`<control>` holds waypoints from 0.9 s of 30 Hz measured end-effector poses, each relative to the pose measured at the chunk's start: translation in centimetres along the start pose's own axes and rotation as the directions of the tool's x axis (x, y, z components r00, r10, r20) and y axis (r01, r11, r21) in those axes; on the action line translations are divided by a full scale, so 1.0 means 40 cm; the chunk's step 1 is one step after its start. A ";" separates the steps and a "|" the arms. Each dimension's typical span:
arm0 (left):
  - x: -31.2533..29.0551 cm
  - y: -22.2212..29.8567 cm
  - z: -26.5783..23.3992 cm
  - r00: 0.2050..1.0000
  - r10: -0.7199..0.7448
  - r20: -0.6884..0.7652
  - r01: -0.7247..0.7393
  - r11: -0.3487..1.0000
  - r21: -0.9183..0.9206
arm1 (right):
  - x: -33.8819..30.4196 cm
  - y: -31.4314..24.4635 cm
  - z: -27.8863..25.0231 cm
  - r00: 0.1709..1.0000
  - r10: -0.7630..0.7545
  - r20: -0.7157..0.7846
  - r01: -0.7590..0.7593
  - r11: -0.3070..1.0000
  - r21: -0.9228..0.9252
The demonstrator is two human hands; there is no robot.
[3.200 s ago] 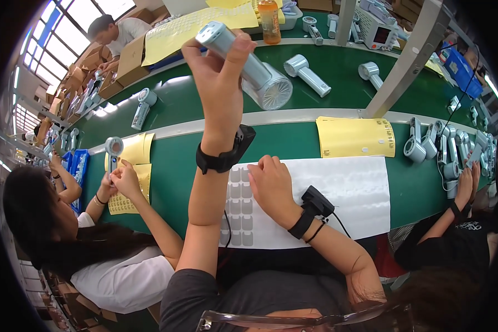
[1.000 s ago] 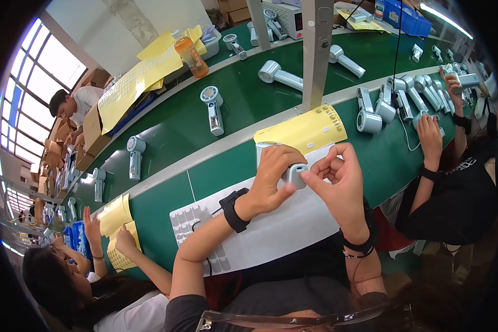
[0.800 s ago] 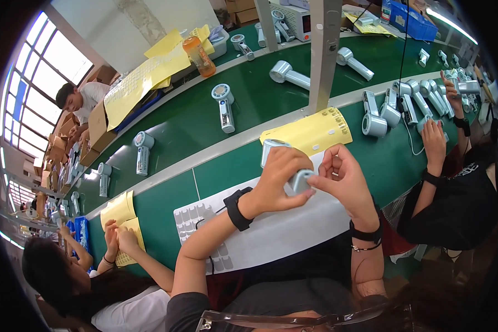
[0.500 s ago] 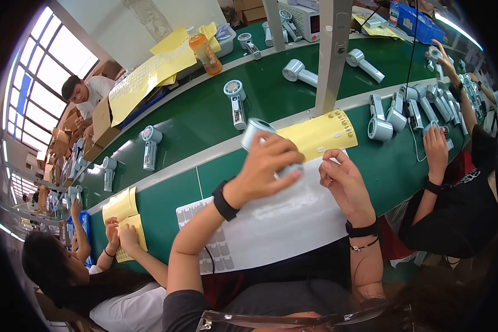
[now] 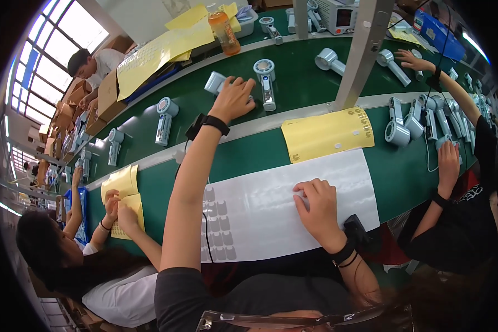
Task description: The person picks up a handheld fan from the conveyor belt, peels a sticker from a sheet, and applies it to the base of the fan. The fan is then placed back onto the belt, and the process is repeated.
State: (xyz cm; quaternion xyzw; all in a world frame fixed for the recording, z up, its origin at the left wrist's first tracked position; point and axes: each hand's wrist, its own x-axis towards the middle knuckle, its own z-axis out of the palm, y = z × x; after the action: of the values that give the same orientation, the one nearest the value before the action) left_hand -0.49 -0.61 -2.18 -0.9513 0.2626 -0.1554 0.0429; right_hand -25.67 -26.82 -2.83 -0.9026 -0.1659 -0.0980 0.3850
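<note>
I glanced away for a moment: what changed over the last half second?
The left hand carried its handheld fan forward, past the metal rail; whether it has let go is unclear. The right hand moved leftward over the white sticker sheet. The yellow sheet stayed put.

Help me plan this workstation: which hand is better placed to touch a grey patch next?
Probably the right hand: it is over the white sheet with grey patches, while the left hand is away at a pale fan.
</note>
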 end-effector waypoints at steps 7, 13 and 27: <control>0.057 0.077 -0.021 0.931 0.341 -0.126 -0.284 0.900 0.331 | 0.001 -0.047 0.034 0.994 -0.097 0.041 0.097 0.995 0.009; 0.063 0.077 -0.078 0.913 0.137 -0.384 -0.144 0.990 0.009 | 0.004 -0.173 0.162 0.947 -0.275 0.166 0.238 0.948 0.214; -0.145 0.097 -0.360 0.519 -0.851 -0.076 -0.581 -0.286 -0.762 | 0.035 -0.210 0.264 0.963 -0.262 0.056 0.258 0.964 0.069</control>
State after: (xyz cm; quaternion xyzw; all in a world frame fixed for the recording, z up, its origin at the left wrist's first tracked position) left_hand -11.69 -0.95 9.26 -0.3737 0.0748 -0.2972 -0.8755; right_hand -27.01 -13.39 -4.06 -0.8634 -0.2983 -0.1136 0.3907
